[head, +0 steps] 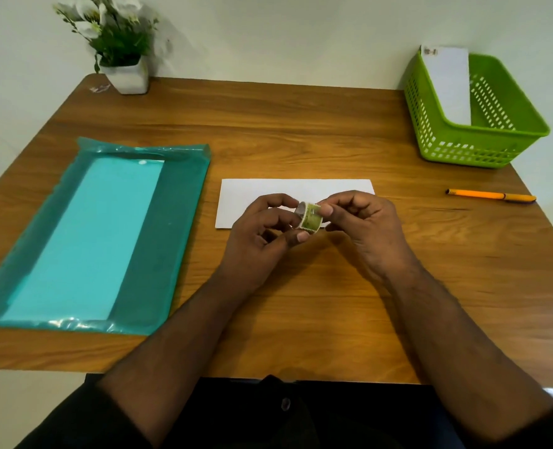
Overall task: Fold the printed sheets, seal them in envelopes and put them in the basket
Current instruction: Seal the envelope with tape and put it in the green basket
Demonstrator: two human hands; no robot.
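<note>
A white envelope (296,191) lies flat at the middle of the wooden table. Just above its near edge, both hands pinch a small green postage stamp (310,218). My left hand (262,234) holds the stamp's left side between thumb and fingertips. From the right, my right hand (362,225) pinches the stamp's other edge. The green plastic basket (476,137) stands at the far right corner, with one white stamped envelope (448,82) leaning inside it.
A teal plastic sleeve (158,241) holding pale sheets lies on the left half of the table. An orange pen (490,195) rests to the right of the envelope. A white pot of flowers (127,76) stands at the back left corner.
</note>
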